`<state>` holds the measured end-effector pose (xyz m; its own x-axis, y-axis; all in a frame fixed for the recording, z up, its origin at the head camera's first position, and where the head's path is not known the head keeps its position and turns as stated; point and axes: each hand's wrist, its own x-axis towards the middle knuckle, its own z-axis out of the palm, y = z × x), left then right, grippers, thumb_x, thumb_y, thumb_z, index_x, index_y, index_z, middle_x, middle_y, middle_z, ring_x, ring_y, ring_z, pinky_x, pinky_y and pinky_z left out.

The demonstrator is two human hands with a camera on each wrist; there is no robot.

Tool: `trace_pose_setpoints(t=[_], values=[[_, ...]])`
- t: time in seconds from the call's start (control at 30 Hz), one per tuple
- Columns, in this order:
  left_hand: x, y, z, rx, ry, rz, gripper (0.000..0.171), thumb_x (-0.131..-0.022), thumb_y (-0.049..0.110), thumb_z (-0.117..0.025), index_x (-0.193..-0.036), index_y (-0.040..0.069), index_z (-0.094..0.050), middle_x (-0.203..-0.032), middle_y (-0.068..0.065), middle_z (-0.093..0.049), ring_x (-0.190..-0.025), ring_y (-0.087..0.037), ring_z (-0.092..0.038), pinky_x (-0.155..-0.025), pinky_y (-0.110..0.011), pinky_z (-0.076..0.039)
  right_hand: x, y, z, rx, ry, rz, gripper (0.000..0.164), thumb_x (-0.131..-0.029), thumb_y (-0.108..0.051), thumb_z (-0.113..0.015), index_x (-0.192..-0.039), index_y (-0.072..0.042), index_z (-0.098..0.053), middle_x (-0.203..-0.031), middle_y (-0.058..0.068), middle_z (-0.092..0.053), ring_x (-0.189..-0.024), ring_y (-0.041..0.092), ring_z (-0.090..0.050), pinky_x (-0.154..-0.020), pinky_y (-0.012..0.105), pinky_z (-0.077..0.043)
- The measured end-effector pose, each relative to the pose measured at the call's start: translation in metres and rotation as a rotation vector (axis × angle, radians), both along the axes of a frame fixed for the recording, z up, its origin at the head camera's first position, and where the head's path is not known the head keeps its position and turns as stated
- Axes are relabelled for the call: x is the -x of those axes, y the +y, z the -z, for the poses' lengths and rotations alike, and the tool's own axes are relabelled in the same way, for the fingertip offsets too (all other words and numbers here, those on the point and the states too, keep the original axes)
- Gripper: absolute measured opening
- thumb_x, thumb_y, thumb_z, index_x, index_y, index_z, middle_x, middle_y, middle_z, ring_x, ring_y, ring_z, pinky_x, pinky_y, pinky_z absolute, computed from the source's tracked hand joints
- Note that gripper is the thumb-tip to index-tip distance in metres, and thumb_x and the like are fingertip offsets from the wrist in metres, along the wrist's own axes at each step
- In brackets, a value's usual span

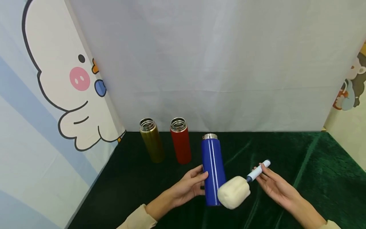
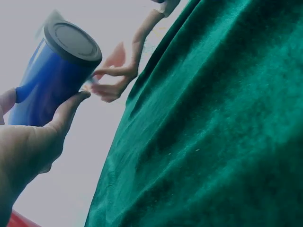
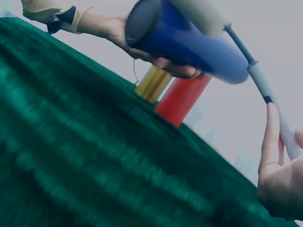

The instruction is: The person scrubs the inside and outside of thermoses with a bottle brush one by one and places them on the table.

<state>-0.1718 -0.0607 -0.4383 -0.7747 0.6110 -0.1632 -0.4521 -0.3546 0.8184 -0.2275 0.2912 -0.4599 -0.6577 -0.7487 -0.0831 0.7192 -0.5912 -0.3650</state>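
My left hand (image 1: 191, 185) grips a blue bottle (image 1: 212, 168) around its lower half, thumb across the front. The bottle is lidless with a steel neck, held up off the table, its dark base (image 2: 75, 41) showing in the left wrist view. My right hand (image 1: 278, 187) holds a bottle brush by its pale handle (image 1: 258, 171), between thumb and fingers. The brush's fluffy cream head (image 1: 234, 192) points left and overlaps the bottle's lower right side in the head view. In the right wrist view the handle (image 3: 265, 82) runs up from my fingers toward the head.
A gold bottle (image 1: 152, 143) and a red bottle (image 1: 181, 143), both lidless, stand upright left of the blue one. Dark green velvet cloth (image 1: 314, 178) covers the table. A pale curtain (image 1: 217, 63) hangs behind it, and a cartoon-printed sheet (image 1: 54, 82) is on the left.
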Motion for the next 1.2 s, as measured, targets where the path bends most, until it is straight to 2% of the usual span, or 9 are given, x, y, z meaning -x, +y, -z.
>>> trace_pose_setpoints(t=[0.13, 0.23, 0.37, 0.47, 0.6, 0.77, 0.93, 1.07, 1.2], values=[[-0.004, 0.003, 0.001, 0.037, 0.005, 0.029, 0.065, -0.108, 0.029, -0.048, -0.162, 0.011, -0.017, -0.159, -0.018, -0.040, -0.136, -0.031, -0.054, -0.117, -0.061, -0.038, 0.004, -0.008, -0.010, 0.000, -0.049, 0.114, 0.028, -0.112, -0.023, -0.033, -0.118, -0.011, -0.057, -0.121, 0.011, -0.067, -0.118, 0.020, -0.068, -0.111, 0.026, -0.047], [-0.006, 0.005, 0.003, 0.085, 0.044, 0.044, 0.067, -0.105, 0.031, -0.052, -0.161, 0.012, -0.020, -0.155, -0.016, -0.046, -0.131, -0.028, -0.058, -0.114, -0.060, -0.043, 0.006, -0.014, -0.020, 0.026, -0.137, 0.217, 0.014, -0.110, -0.021, -0.041, -0.120, -0.016, -0.050, -0.118, 0.010, -0.066, -0.115, 0.024, -0.070, -0.111, 0.025, -0.048], [-0.008, 0.006, 0.003, 0.166, 0.089, 0.051, 0.067, -0.104, 0.034, -0.054, -0.160, 0.011, -0.025, -0.150, -0.014, -0.053, -0.126, -0.027, -0.062, -0.109, -0.056, -0.050, 0.007, -0.016, -0.025, 0.057, -0.211, 0.313, 0.010, -0.108, -0.019, -0.048, -0.118, -0.019, -0.047, -0.115, 0.009, -0.065, -0.112, 0.025, -0.071, -0.110, 0.024, -0.048], [-0.008, 0.004, 0.003, 0.174, 0.081, 0.060, 0.066, -0.105, 0.035, -0.051, -0.160, 0.011, -0.024, -0.149, -0.013, -0.053, -0.122, -0.024, -0.065, -0.105, -0.050, -0.054, 0.006, -0.014, -0.019, 0.087, -0.177, 0.283, 0.011, -0.109, -0.020, -0.044, -0.115, -0.015, -0.052, -0.117, 0.009, -0.067, -0.114, 0.024, -0.070, -0.111, 0.024, -0.047], [-0.005, -0.001, 0.004, 0.123, 0.062, 0.055, 0.066, -0.106, 0.036, -0.049, -0.160, 0.010, -0.022, -0.151, -0.015, -0.050, -0.121, -0.020, -0.064, -0.104, -0.045, -0.055, 0.002, -0.011, -0.012, 0.143, -0.124, 0.188, 0.026, -0.111, -0.024, -0.035, -0.114, -0.010, -0.057, -0.122, 0.010, -0.070, -0.120, 0.023, -0.068, -0.114, 0.026, -0.044], [0.003, -0.008, 0.008, 0.064, 0.098, 0.056, 0.075, -0.103, 0.042, -0.054, -0.160, 0.011, -0.017, -0.154, -0.014, -0.048, -0.128, -0.021, -0.060, -0.108, -0.048, -0.052, -0.001, -0.004, -0.006, 0.195, -0.085, 0.088, 0.045, -0.112, -0.028, -0.024, -0.114, -0.004, -0.062, -0.128, 0.011, -0.069, -0.127, 0.022, -0.065, -0.119, 0.026, -0.037], [0.008, -0.009, 0.008, 0.029, 0.074, 0.030, 0.076, -0.104, 0.038, -0.054, -0.162, 0.015, -0.011, -0.159, -0.015, -0.042, -0.135, -0.026, -0.055, -0.113, -0.052, -0.047, -0.005, 0.007, -0.002, 0.200, -0.052, 0.014, 0.048, -0.113, -0.025, -0.022, -0.121, -0.002, -0.063, -0.135, 0.016, -0.065, -0.132, 0.023, -0.061, -0.122, 0.028, -0.033], [0.011, -0.008, 0.005, 0.005, 0.021, -0.011, 0.068, -0.106, 0.032, -0.048, -0.162, 0.013, -0.014, -0.160, -0.017, -0.040, -0.134, -0.026, -0.055, -0.114, -0.052, -0.045, -0.006, 0.017, -0.001, 0.234, -0.011, -0.061, 0.051, -0.113, -0.021, -0.016, -0.126, -0.001, -0.061, -0.141, 0.019, -0.059, -0.140, 0.026, -0.054, -0.125, 0.031, -0.028], [0.013, -0.006, 0.004, -0.012, -0.007, -0.030, 0.063, -0.108, 0.030, -0.043, -0.162, 0.011, -0.016, -0.158, -0.017, -0.040, -0.133, -0.026, -0.054, -0.117, -0.054, -0.041, -0.006, 0.023, -0.001, 0.243, 0.018, -0.095, 0.050, -0.113, -0.017, -0.012, -0.128, -0.001, -0.056, -0.145, 0.020, -0.054, -0.144, 0.030, -0.048, -0.127, 0.033, -0.024]])
